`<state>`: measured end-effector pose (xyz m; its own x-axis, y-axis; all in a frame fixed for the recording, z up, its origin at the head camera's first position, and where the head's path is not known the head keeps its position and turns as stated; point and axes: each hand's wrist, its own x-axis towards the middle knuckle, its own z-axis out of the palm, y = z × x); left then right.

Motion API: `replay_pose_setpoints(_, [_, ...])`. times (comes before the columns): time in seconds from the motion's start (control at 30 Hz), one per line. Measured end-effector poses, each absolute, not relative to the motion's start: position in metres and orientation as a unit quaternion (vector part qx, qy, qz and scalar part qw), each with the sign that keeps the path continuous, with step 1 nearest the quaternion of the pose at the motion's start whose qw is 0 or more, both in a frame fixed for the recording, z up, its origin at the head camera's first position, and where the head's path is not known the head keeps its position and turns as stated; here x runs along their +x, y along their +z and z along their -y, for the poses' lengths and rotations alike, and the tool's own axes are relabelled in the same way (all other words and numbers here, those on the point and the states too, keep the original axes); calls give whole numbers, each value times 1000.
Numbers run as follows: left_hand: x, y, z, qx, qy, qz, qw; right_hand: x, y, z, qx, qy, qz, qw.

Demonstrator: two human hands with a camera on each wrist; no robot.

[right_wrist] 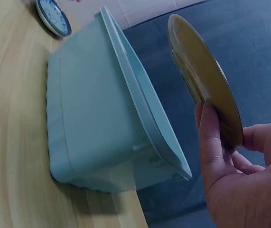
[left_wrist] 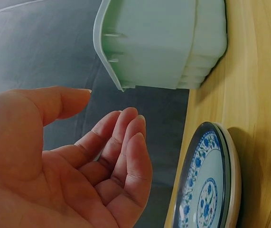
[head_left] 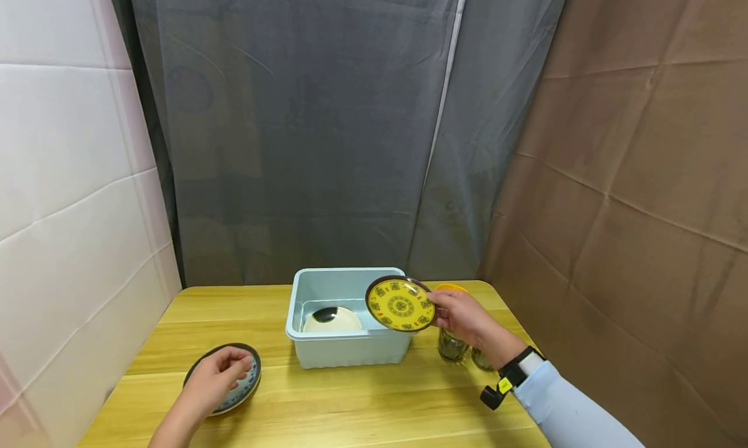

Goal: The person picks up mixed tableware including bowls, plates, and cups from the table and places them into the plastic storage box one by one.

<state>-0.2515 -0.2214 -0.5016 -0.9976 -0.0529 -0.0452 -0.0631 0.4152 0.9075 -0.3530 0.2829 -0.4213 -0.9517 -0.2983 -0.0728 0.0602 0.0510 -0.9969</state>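
Note:
My right hand pinches a yellow plate with a brown rim by its right edge, thumb on the upper face. The plate is tilted and overlaps the right rim of a pale blue plastic tub in the head view; the right wrist view shows its underside. Inside the tub lies a cream-white dish with a black patch. My left hand, fingers loosely bent and holding nothing, hovers over a blue-patterned plate with a dark rim, which sits stacked on another plate.
Partly behind my right hand stands a glass with a yellow top, and a second glass item is beside it. Everything rests on a wooden table. Grey, white and brown cloths hang around it.

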Motion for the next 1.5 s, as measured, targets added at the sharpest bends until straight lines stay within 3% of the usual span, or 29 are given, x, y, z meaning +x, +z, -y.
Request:
replay_pose_setpoints(0.4, [-253, -503, 222, -35, 544, -838, 18, -393, -421, -286, -63, -662, -732, 144])
replay_pose_setpoints(1.5, [-250, -500, 220, -18, 532, -846, 14, -458, -386, -262, -74, -533, -818, 204])
